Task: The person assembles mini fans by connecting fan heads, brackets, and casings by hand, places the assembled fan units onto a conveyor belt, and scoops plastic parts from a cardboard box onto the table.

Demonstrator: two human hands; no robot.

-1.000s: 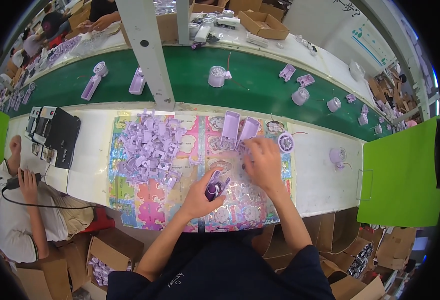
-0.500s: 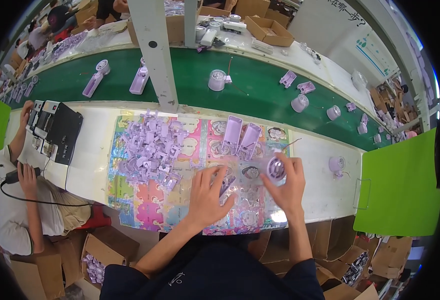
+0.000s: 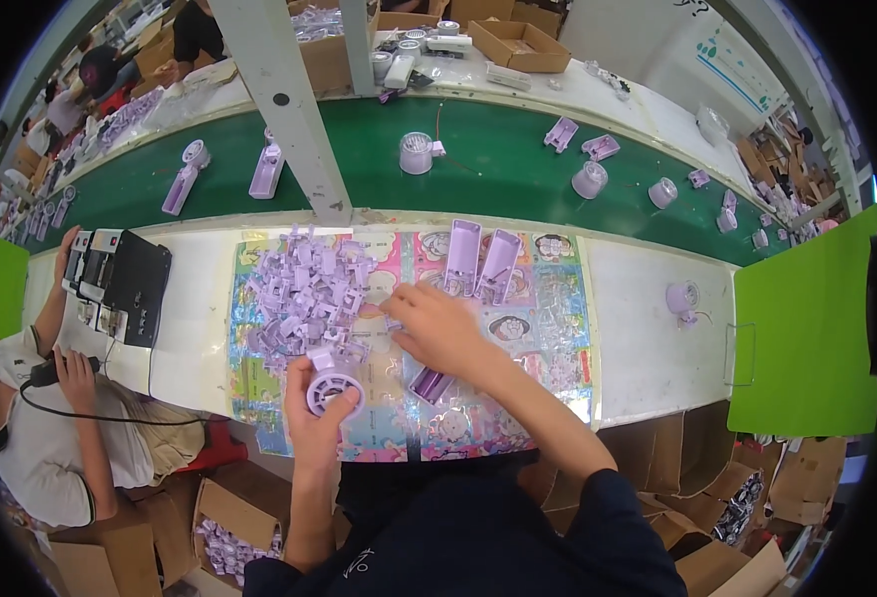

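My left hand is closed round a purple round fan head with a ribbed grille, its thumb across the rim. A small light purple bracket sits at the head's upper edge. My right hand reaches leftward over the mat, fingertips curled together beside the pile of small purple plastic parts. What those fingertips hold is too small to make out. Below the right wrist lies a purple handle shell, partly covered by the forearm. Two open purple handle shells lie just beyond the right hand.
A colourful printed mat covers the white bench. Another fan head stands at right. Beyond runs a green conveyor with fan parts, behind a metal post. At left, a person sits by a black device. Cardboard boxes stand below.
The fan head has passed from my right hand to my left and moved left, near the pile. My right hand has crossed leftward to the pile's edge. The view has shifted slightly.
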